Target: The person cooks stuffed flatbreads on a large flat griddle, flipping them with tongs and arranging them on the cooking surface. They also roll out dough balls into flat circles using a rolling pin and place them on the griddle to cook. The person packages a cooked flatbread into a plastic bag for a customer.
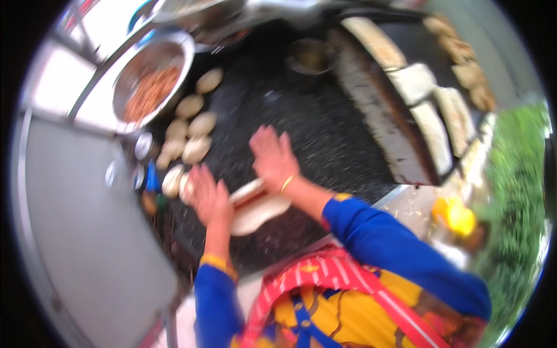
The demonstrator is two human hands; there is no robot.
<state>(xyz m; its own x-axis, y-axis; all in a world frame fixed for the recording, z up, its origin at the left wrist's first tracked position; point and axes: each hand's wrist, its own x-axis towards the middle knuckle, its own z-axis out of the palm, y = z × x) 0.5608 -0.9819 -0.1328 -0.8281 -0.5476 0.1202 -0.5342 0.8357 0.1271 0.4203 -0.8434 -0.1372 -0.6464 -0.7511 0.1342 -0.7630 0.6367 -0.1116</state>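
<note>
A flat, pale oval piece of dough [260,214] lies on the dark speckled worktop [304,143] before me. Across it runs a reddish-brown rod [248,198], apparently a rolling pin. My left hand [211,195] lies palm down over the rod's left end, fingers stretched forward. Over the right end is my right hand [274,158], also palm down, with its fingers extended and a thin gold bangle at the wrist. Both palms hide the rod's ends. Pale dough rounds [196,150] sit beyond my left hand; one is partly covered by its fingers.
A metal bowl [185,74] of reddish-brown sticks or strips stands at the back left. To the right, a raised griddle [402,32] with a metal side wall [370,113] carries several flatbreads [411,82]. Near it stands a small bowl [310,56]. A blurred yellow-orange glow [454,216] shows at lower right.
</note>
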